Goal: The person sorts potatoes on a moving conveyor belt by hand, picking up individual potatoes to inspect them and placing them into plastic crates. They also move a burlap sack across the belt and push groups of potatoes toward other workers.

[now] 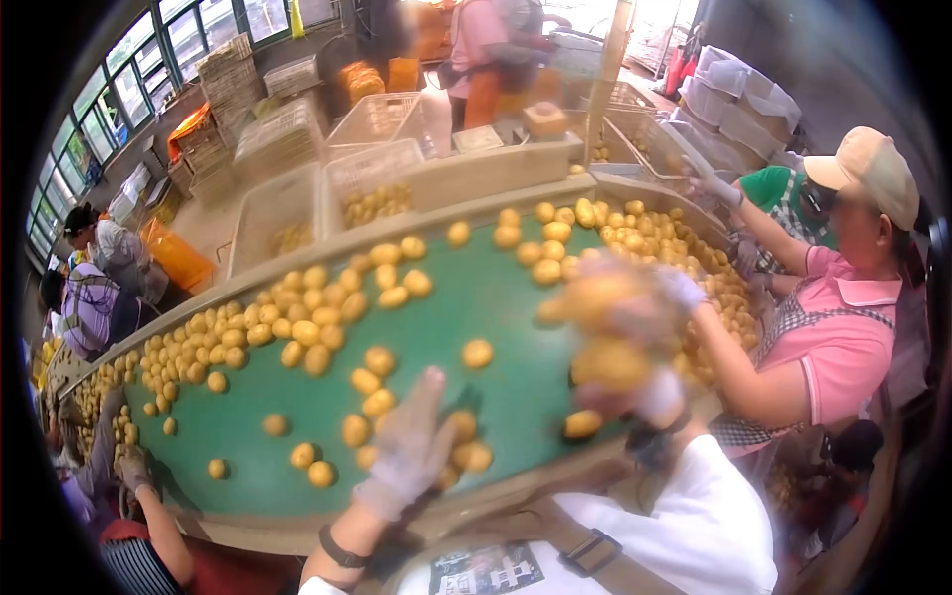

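Observation:
My left hand [409, 441], in a pale glove, lies over the green conveyor belt [416, 322] with its fingers stretched out. Loose yellow potatoes [378, 402] lie on both sides of it, some against the hand. To the right, my gloved right hand [635, 395] is smeared by motion. A blurred potato [610, 363] sits in its grasp, but the fingers hardly show. Just above it, a co-worker's gloved hand [650, 302] is also blurred, next to more blurred potatoes [595, 297]. One potato [582, 424] rests on the belt below my right hand.
A potato heap [654, 238] fills the belt's far right, and a long row [307, 297] runs along its far edge. Plastic crates [372, 171] stand beyond the rim. A co-worker in pink [833, 337] stands close on my right; another person's hand [134, 468] reaches in from the left.

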Motion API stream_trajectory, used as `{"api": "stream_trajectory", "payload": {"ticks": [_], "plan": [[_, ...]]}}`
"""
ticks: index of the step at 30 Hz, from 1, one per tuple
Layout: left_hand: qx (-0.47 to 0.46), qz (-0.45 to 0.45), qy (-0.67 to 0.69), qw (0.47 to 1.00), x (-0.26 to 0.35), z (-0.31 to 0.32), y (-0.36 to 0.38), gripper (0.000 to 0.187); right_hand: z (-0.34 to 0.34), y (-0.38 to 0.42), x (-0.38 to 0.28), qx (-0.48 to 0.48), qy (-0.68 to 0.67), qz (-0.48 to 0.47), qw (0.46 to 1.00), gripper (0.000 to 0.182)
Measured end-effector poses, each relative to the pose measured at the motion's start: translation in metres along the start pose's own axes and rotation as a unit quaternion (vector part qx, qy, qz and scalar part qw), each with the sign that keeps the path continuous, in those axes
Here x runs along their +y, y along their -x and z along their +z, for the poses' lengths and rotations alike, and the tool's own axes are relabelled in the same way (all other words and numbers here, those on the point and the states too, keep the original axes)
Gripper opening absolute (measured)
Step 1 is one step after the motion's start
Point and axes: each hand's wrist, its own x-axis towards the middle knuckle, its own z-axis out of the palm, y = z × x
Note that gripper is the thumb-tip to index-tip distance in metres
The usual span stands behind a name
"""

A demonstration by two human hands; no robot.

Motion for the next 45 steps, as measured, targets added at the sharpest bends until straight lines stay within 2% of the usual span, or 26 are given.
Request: {"api": "stream_trajectory", "payload": {"ticks": [1,2,3,5,6,8,10,12,14,15,17,19,21,24,26,29,32,35,37,39,40,41,42,43,44,45], "plan": [[-0.029,0.033,-0.028,0.999,-0.008,-0.001,0.003,0.065,-0.021,-0.006,-0.009,0.092,0.119,-0.124,0.981,0.068],[-0.057,0.065,-0.058,0.995,-0.013,0.000,0.003,0.066,-0.042,-0.015,-0.012,0.188,0.228,-0.216,0.931,0.068],[-0.087,0.080,-0.051,0.992,-0.012,0.004,0.003,0.065,-0.068,-0.032,-0.009,0.247,0.308,-0.252,0.883,0.067],[-0.147,0.092,-0.038,0.984,0.000,0.013,0.012,0.064,-0.132,-0.089,0.016,0.354,0.450,-0.254,0.779,0.066],[-0.155,0.099,-0.050,0.982,0.005,0.020,0.021,0.061,-0.160,-0.114,0.041,0.367,0.492,-0.210,0.761,0.065],[-0.160,0.108,-0.084,0.978,0.002,0.035,0.032,0.056,-0.198,-0.145,0.105,0.338,0.545,-0.099,0.761,0.064],[-0.148,0.091,-0.094,0.980,-0.013,0.049,0.037,0.048,-0.192,-0.148,0.159,0.244,0.536,-0.028,0.808,0.064],[-0.143,0.072,-0.108,0.981,-0.019,0.050,0.044,0.041,-0.151,-0.128,0.210,0.101,0.539,0.042,0.835,0.063],[-0.135,0.056,-0.129,0.981,-0.030,0.039,0.047,0.037,-0.078,-0.092,0.252,-0.079,0.569,0.103,0.812,0.063],[-0.122,0.024,-0.156,0.980,-0.037,0.027,0.054,0.036,-0.040,-0.073,0.262,-0.134,0.570,0.104,0.804,0.063],[-0.099,-0.038,-0.208,0.972,-0.052,-0.003,0.077,0.034,0.028,-0.049,0.256,-0.205,0.524,0.075,0.823,0.063],[-0.097,-0.170,-0.292,0.936,-0.077,-0.025,0.108,0.036,0.058,-0.078,0.194,-0.300,0.374,0.176,0.860,0.058],[-0.114,-0.273,-0.419,0.859,-0.083,-0.060,0.129,0.044,0.087,-0.102,0.177,-0.327,0.307,0.204,0.870,0.053],[-0.030,-0.328,-0.395,0.857,-0.079,-0.067,0.142,0.053,0.130,-0.124,0.187,-0.289,0.380,0.114,0.871,0.043],[-0.022,-0.294,-0.381,0.876,-0.065,-0.066,0.135,0.057,0.163,-0.115,0.211,-0.274,0.447,0.055,0.849,0.038],[-0.002,-0.304,-0.338,0.891,-0.047,-0.056,0.148,0.052,0.171,-0.104,0.197,-0.302,0.477,0.079,0.822,0.038],[0.020,-0.342,-0.315,0.885,-0.043,-0.049,0.171,0.049,0.145,-0.089,0.176,-0.340,0.437,0.162,0.817,0.042],[0.020,-0.367,-0.290,0.883,-0.035,-0.048,0.184,0.049,0.114,-0.066,0.187,-0.345,0.434,0.157,0.817,0.047],[0.017,-0.366,-0.269,0.890,-0.031,-0.045,0.185,0.048,0.082,-0.045,0.210,-0.277,0.396,0.119,0.867,0.047],[0.016,-0.374,-0.251,0.893,-0.030,-0.042,0.189,0.048,0.053,-0.042,0.189,-0.143,0.252,0.132,0.948,0.047],[0.008,-0.369,-0.247,0.896,-0.028,-0.042,0.188,0.049,0.046,-0.048,0.143,-0.038,0.114,0.161,0.980,0.046],[0.000,-0.366,-0.245,0.898,-0.027,-0.042,0.186,0.049,0.040,-0.054,0.107,0.066,-0.031,0.179,0.981,0.045],[-0.008,-0.366,-0.243,0.898,-0.029,-0.043,0.186,0.049,0.017,-0.058,0.090,0.089,0.076,0.017,0.993,0.045],[-0.012,-0.360,-0.248,0.899,-0.031,-0.043,0.184,0.049,-0.005,-0.063,0.072,0.143,0.197,-0.136,0.960,0.045],[-0.009,-0.352,-0.238,0.905,-0.030,-0.043,0.179,0.049,-0.030,-0.069,0.057,0.207,0.289,-0.260,0.898,0.044],[-0.006,-0.345,-0.230,0.910,-0.028,-0.044,0.172,0.049,-0.062,-0.078,0.050,0.273,0.350,-0.309,0.841,0.044]]}}
